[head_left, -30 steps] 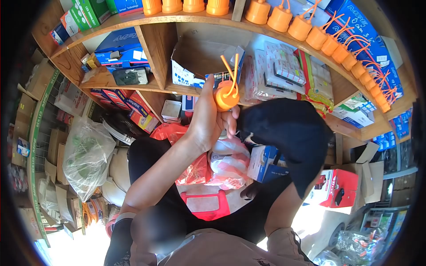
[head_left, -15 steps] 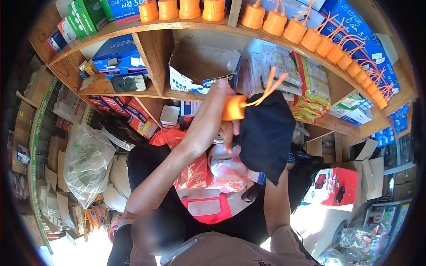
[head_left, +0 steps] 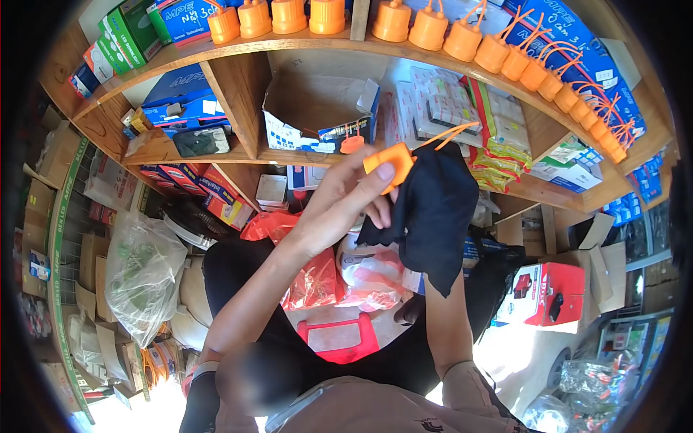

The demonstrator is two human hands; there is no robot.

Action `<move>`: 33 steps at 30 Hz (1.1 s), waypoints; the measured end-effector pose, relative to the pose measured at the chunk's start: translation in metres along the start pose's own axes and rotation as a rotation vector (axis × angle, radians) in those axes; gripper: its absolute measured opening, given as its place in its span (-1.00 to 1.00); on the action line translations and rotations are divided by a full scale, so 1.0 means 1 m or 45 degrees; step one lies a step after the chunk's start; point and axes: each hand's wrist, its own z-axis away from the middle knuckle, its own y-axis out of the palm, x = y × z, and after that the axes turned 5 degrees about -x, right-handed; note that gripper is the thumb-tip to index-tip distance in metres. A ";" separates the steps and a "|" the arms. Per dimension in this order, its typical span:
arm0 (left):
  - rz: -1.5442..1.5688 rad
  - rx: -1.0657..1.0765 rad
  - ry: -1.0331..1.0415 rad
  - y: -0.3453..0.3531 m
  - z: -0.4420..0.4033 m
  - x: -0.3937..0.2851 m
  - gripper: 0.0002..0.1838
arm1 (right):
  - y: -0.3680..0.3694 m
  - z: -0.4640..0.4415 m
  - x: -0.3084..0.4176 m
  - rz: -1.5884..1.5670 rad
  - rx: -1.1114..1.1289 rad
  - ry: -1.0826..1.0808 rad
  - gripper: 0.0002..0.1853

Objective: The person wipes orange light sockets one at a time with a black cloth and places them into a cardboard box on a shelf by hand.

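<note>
My left hand (head_left: pixel 339 206) is closed around an orange lamp holder (head_left: pixel 390 166), its thumb pressed along the side. Two orange wires (head_left: pixel 451 135) stick out of the holder towards the right. Against it lies a black cloth (head_left: pixel 440 209), draped over my right hand. The cloth hides that hand and its fingers, leaving only the right forearm (head_left: pixel 449 317) in sight. Below the left hand are a red plastic bag (head_left: pixel 310 285) and a whitish, partly see-through bag (head_left: pixel 368 278).
Several similar orange lamp holders (head_left: pixel 462 40) line the upper wooden shelf (head_left: pixel 289 45). Beneath it sits an open carton (head_left: pixel 317 108) beside stacked packets (head_left: pixel 440 101). A red stool (head_left: pixel 339 339) is between my legs, and a red box (head_left: pixel 559 296) stands at right.
The lamp holder has tilted, so its wires point more to the right. My left thumb now shows on its side. The cloth has shifted slightly, and the camera view has moved a little.
</note>
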 end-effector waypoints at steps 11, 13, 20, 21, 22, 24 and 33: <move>-1.319 -0.226 1.452 -0.011 -0.008 -0.006 -0.60 | -0.013 -0.005 -0.007 0.952 -0.178 -0.382 -0.58; -1.491 -0.163 1.415 -0.011 -0.001 -0.008 -0.60 | -0.031 -0.007 0.000 0.974 -0.035 -0.166 -0.62; -0.877 -0.185 0.786 -0.010 0.003 -0.002 -0.66 | -0.093 0.015 -0.060 0.352 0.004 -0.181 -0.57; -0.746 -0.232 0.728 -0.017 -0.003 -0.002 -0.69 | -0.101 0.017 -0.072 0.169 0.054 -0.157 -0.55; -0.483 -0.204 0.537 -0.023 -0.004 -0.009 -0.68 | -0.101 0.016 -0.076 -0.009 0.103 -0.132 -0.53; -0.196 -0.126 0.420 -0.032 -0.008 -0.020 -0.64 | -0.095 0.014 -0.078 0.443 -0.135 -0.028 -0.53; -0.037 -0.029 0.379 -0.008 -0.001 -0.003 -0.62 | -0.023 -0.014 0.026 0.794 0.346 -0.300 -0.61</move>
